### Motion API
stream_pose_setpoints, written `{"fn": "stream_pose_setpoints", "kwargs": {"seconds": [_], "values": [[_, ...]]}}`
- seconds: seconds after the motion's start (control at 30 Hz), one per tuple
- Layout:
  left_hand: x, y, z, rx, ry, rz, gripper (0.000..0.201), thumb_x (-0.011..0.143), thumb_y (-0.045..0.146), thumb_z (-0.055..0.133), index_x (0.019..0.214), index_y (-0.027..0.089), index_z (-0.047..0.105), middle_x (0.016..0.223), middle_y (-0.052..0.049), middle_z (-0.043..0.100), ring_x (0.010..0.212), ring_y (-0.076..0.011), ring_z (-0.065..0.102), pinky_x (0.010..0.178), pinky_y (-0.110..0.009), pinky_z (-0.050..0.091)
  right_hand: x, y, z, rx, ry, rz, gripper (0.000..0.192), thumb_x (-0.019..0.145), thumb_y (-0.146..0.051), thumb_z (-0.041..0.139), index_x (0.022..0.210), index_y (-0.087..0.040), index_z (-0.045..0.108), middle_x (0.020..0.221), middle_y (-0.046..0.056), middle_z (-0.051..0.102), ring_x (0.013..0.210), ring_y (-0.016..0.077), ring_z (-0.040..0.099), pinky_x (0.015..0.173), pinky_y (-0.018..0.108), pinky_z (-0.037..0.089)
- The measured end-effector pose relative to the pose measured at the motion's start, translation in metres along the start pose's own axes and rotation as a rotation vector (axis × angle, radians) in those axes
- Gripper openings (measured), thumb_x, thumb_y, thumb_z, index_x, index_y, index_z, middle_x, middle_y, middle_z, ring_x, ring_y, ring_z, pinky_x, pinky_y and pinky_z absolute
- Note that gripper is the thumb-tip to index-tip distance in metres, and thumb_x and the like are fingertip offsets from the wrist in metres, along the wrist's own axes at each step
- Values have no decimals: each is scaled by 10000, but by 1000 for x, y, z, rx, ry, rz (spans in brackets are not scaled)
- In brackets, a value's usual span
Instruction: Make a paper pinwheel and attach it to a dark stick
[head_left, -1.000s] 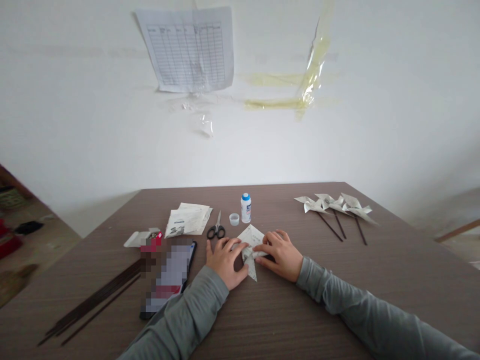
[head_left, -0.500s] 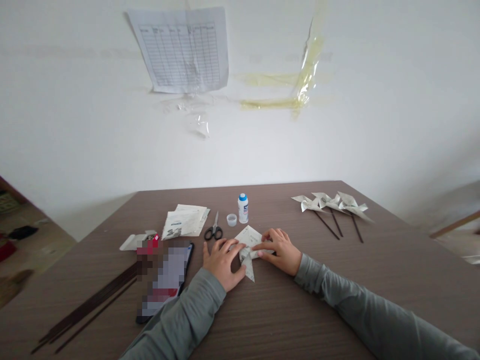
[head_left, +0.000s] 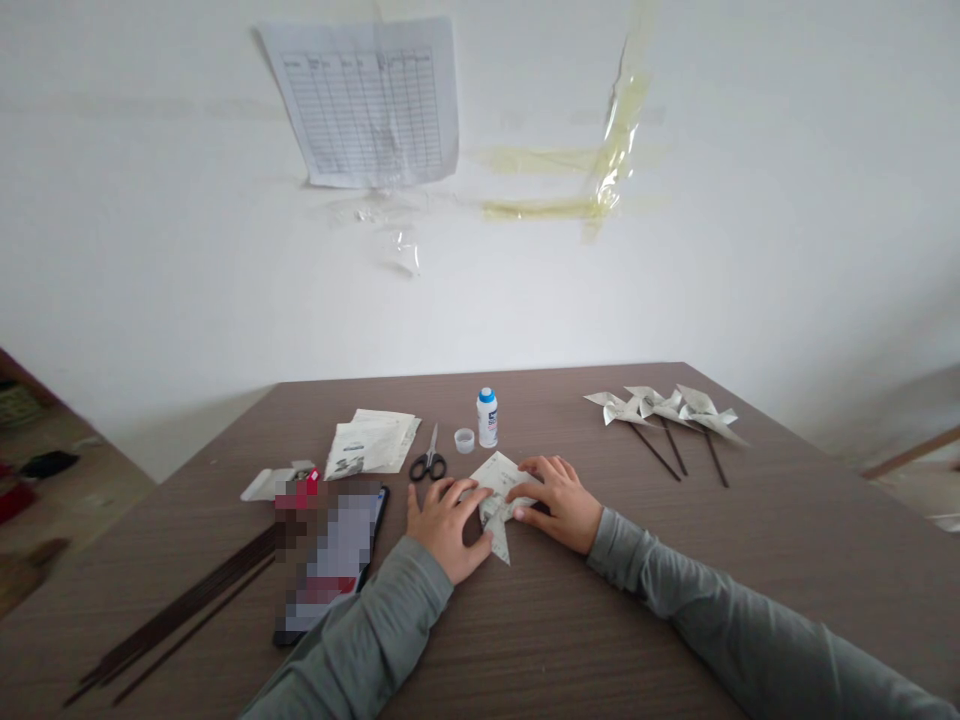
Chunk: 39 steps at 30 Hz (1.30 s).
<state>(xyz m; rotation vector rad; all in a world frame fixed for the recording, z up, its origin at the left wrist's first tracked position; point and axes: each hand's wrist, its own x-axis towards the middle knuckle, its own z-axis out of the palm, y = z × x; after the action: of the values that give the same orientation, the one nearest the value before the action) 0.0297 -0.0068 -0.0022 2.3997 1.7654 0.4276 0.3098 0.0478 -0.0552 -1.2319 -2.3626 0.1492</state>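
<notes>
A partly folded newsprint pinwheel [head_left: 498, 472] lies flat on the table in front of me, one pointed flap aimed toward me. My left hand [head_left: 450, 525] holds it from the left, fingertips on its left edge and thumb beside the near flap. My right hand [head_left: 559, 503] is on its right side, with bent fingers and thumb around a part of the paper that they partly hide. Just beyond the paper stand a white glue bottle [head_left: 487, 424] with a blue cap and a small clear cup [head_left: 464, 440]. Black-handled scissors [head_left: 428, 463] lie past my left hand.
Several paper squares [head_left: 367, 447] lie at the back left, near a small open box [head_left: 281, 483]. A phone [head_left: 330, 570] and dark thin sticks [head_left: 180, 610] are on the left. Three pinwheels on sticks [head_left: 660, 405] rest at the back right of the brown table [head_left: 540, 640].
My right fingertips have shifted slightly to the right, away from the pinwheel's middle. My left hand stays in place on the paper.
</notes>
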Motion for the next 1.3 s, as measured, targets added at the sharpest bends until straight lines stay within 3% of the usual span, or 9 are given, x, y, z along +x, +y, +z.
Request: {"fn": "stream_pose_setpoints", "kwargs": {"seconds": [0.3, 0.53, 0.73, 0.87, 1.1, 1.3], "values": [[-1, -6, 2, 6, 22, 16, 668, 1019, 381, 926, 1683, 433, 890, 1798, -97, 848, 1724, -580, 668, 1488, -1064, 347, 5, -5, -10, 29, -44, 8, 258, 1190, -567, 953, 1394, -423, 1018, 1587, 133, 834, 1489, 440, 750, 1412, 734, 552], [-1, -7, 3, 0, 38, 3, 692, 998, 365, 948, 1681, 459, 891, 1779, -73, 862, 1728, -568, 678, 1515, -1030, 337, 3, 3, -5, 85, -26, -22, 385, 1235, -575, 877, 1563, -395, 968, 1645, 160, 808, 1514, 415, 733, 1415, 726, 572], [-1, -7, 2, 18, 26, 16, 691, 1010, 362, 919, 1695, 445, 879, 1788, -79, 857, 1735, -566, 670, 1496, -1044, 351, 4, -6, -8, 22, -55, -30, 401, 1116, -573, 1022, 1497, -453, 997, 1706, 133, 799, 1587, 457, 725, 1479, 776, 511], [-3, -7, 2, 10, 48, 23, 676, 999, 347, 919, 1669, 439, 894, 1780, -85, 864, 1717, -548, 685, 1513, -990, 380, 7, -14, -11, 9, -82, 21, 434, 1058, -556, 1082, 1472, -452, 1002, 1698, 126, 804, 1629, 455, 715, 1514, 842, 448], [-3, -5, 1, 5, 53, 14, 671, 999, 356, 928, 1664, 440, 902, 1770, -89, 865, 1705, -567, 694, 1491, -1025, 385, 9, -21, -28, 17, -140, 26, 446, 1096, -619, 1042, 1517, -482, 985, 1720, 123, 795, 1674, 438, 696, 1539, 865, 403], [-2, -5, -1, 18, 39, 4, 685, 1011, 359, 923, 1688, 453, 886, 1788, -79, 858, 1723, -555, 690, 1517, -1002, 374, 11, -15, -18, 43, -127, 73, 366, 1103, -554, 1034, 1459, -473, 1013, 1687, 125, 812, 1650, 447, 736, 1562, 838, 390]]}}
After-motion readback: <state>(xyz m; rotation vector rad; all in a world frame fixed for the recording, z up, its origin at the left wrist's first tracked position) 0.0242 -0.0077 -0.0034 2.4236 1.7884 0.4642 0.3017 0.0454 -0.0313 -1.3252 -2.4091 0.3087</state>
